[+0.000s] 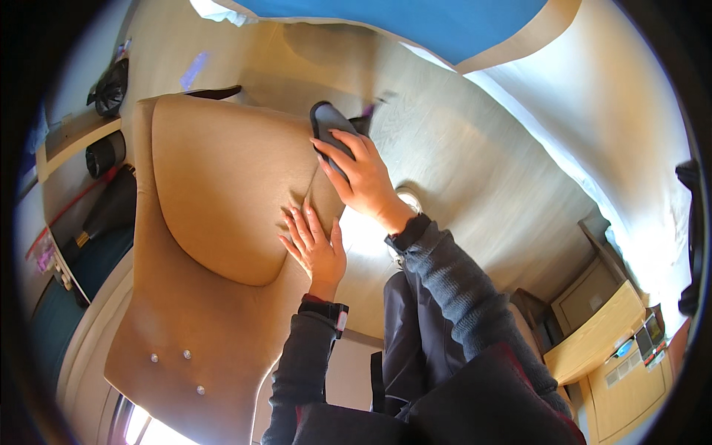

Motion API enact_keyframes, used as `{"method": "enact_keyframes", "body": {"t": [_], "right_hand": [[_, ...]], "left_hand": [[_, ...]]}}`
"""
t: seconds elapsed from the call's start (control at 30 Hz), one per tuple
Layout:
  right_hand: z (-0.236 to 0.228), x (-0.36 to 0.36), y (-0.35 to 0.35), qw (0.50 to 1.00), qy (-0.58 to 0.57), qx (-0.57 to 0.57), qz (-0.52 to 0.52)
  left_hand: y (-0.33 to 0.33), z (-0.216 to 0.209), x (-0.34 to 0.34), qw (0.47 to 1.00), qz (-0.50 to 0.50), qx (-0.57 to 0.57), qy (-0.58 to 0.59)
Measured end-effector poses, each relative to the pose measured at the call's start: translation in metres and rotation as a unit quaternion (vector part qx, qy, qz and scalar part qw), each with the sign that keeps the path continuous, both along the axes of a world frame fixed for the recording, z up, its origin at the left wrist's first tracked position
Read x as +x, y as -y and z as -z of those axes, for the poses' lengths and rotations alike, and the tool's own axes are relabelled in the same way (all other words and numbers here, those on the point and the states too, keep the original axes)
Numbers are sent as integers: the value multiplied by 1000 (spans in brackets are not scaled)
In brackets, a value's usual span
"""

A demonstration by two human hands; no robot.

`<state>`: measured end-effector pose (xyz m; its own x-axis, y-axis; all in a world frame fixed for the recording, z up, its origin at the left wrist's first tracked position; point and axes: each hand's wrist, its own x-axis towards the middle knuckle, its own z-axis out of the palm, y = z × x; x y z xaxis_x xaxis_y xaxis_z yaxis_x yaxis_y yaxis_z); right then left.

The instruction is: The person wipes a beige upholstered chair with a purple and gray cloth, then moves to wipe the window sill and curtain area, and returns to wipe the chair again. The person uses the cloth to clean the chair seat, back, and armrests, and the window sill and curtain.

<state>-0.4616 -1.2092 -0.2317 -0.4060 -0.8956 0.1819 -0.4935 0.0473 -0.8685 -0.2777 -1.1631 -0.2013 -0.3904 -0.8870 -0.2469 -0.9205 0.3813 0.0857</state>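
Observation:
A tan upholstered chair (215, 193) with a rounded seat cushion and shiny buttons on its back fills the left of the view. My left hand (315, 248) lies on the cushion's near right edge, fingers stretched out and nothing in them. Beyond it, my right hand (363, 182) is wrapped over an oblong grey pad with a black rim (324, 119), at the cushion's far right corner. The underside of the pad is hidden, so I cannot tell its exact kind. A dark and purple part shows just behind it, blurred.
A bed with a blue top (415, 26) and hanging white sheet (593, 89) stands at the far right. Wooden furniture (601, 334) with small items is at lower right. Shelves (74, 148) with black bags line the left. Pale wooden floor (460, 163) lies between chair and bed.

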Motion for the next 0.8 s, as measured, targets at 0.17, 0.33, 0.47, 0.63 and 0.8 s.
{"method": "enact_keyframes", "body": {"t": [0.17, 0.33, 0.47, 0.63, 0.8], "right_hand": [[28, -20, 26, 924, 361, 129, -3], [76, 1, 21, 922, 373, -57, 83], [78, 57, -12, 893, 409, -67, 177], [44, 139, -66, 934, 337, -39, 111], [1, 215, -118, 831, 542, 54, 111]], "left_hand": [[2, -6, 12, 996, 24, 86, -21], [6, -10, 13, 992, 26, 126, -9], [9, -8, 21, 987, 21, 159, -30], [21, -8, 30, 970, 12, 230, -74], [42, -29, 26, 934, -39, 336, -118]]}}
